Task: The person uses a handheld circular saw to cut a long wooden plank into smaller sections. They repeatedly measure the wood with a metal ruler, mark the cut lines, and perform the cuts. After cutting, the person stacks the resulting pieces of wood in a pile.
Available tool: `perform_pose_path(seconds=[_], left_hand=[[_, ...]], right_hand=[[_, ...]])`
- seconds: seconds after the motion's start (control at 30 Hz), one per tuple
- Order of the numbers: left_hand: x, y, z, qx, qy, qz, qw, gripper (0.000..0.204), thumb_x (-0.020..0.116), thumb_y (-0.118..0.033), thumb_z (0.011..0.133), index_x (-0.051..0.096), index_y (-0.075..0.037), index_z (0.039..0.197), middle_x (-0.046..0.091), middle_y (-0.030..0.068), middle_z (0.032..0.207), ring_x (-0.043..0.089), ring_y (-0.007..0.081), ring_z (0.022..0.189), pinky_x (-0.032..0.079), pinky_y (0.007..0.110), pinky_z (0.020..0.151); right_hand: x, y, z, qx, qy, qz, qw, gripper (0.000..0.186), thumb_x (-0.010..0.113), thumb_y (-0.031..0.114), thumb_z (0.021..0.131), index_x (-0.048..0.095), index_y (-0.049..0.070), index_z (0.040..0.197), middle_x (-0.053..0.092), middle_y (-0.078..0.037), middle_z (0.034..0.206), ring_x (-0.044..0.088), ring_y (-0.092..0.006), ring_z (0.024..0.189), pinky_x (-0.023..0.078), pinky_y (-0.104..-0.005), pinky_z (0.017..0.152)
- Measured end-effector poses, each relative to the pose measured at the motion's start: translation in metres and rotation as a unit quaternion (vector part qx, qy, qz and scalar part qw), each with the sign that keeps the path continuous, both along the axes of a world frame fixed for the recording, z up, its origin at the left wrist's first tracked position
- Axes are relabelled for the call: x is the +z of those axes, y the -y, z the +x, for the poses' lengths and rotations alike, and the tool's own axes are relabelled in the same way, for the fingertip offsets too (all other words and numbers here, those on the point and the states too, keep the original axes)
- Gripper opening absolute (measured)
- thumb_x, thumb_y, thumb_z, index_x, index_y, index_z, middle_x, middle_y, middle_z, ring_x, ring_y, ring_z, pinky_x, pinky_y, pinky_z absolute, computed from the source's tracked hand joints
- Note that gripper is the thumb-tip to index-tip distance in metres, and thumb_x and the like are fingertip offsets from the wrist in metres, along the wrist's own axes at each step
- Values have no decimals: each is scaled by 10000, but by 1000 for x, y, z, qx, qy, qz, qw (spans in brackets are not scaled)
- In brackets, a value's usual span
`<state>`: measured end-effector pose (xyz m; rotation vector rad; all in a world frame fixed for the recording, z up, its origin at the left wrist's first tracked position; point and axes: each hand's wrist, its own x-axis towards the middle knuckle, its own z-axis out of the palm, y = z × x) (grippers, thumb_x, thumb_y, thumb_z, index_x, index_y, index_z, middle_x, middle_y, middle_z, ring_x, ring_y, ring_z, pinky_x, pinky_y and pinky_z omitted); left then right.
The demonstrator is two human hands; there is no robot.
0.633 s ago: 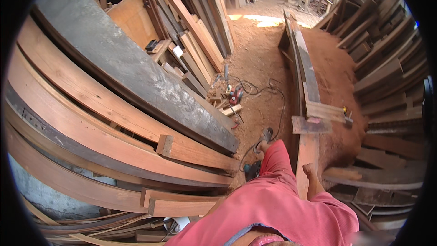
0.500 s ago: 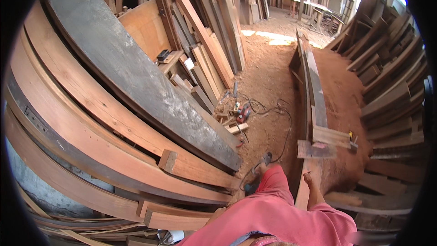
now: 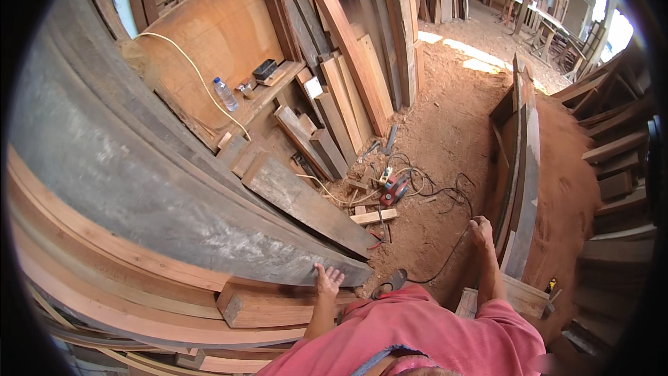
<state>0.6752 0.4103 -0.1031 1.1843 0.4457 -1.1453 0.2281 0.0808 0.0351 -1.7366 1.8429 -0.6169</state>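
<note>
My left hand (image 3: 328, 279) is open, fingers spread, at the lower edge of a long grey weathered plank (image 3: 174, 202) near its end. I cannot tell whether the palm touches it. My right hand (image 3: 481, 228) is closed, fingers curled together, over the walkway left of a long board stood on edge (image 3: 520, 188). Whatever it may hold is too small to make out. A black cord (image 3: 452, 256) runs close beside that hand; contact is unclear. Below the grey plank lies a squared reddish beam (image 3: 278, 304).
A red power tool (image 3: 394, 190) lies among wood offcuts and tangled cords on the shavings-covered floor (image 3: 452, 97). A water bottle (image 3: 225, 94) and black box (image 3: 265, 69) sit on a wooden ledge. Upright planks (image 3: 348, 97) lean at the left; stacked timber (image 3: 619, 160) lines the right.
My view has turned left. My left hand has come into sight, open by the grey plank. My right hand has reached farther forward, away from the board joint, to beside the cord.
</note>
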Motion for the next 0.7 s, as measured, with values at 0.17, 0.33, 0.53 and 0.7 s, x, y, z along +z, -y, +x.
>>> perform_pose_path(seconds=[0.17, 0.33, 0.53, 0.7], left_hand=[[13, 19, -6, 52, 69, 81, 993, 1057, 608, -762, 917, 104, -221, 1672, 332, 242, 1657, 341, 445, 1515, 397, 643, 1143], [27, 32, -17, 58, 105, 159, 980, 876, 439, -740, 1014, 209, -180, 1648, 362, 234, 1653, 405, 439, 1476, 433, 613, 1121], [53, 107, -27, -21, 119, 205, 971, 833, 403, -716, 1039, 331, -109, 1606, 399, 233, 1630, 431, 427, 1456, 448, 572, 1114], [30, 179, -36, -292, 107, 172, 935, 820, 403, -707, 1043, 371, -88, 1582, 427, 232, 1610, 446, 417, 1445, 452, 554, 1112]], right_hand=[[-35, 13, 5, 89, -39, 76, 992, 343, 683, 226, 923, 741, -39, 1133, 752, -255, 1114, 724, -387, 1091, 558, -447, 962], [-69, 11, -26, 84, -120, 170, 975, 373, 694, 294, 880, 774, -24, 1055, 760, -248, 1066, 729, -404, 1053, 572, -454, 956], [-22, 26, -73, -105, -17, 133, 985, 460, 673, 306, 855, 748, -36, 1154, 737, -272, 1165, 692, -412, 1156, 539, -465, 1021], [-38, 36, -118, -226, -49, 43, 972, 482, 677, 267, 867, 719, -66, 1212, 692, -309, 1259, 638, -428, 1253, 494, -464, 1098]])
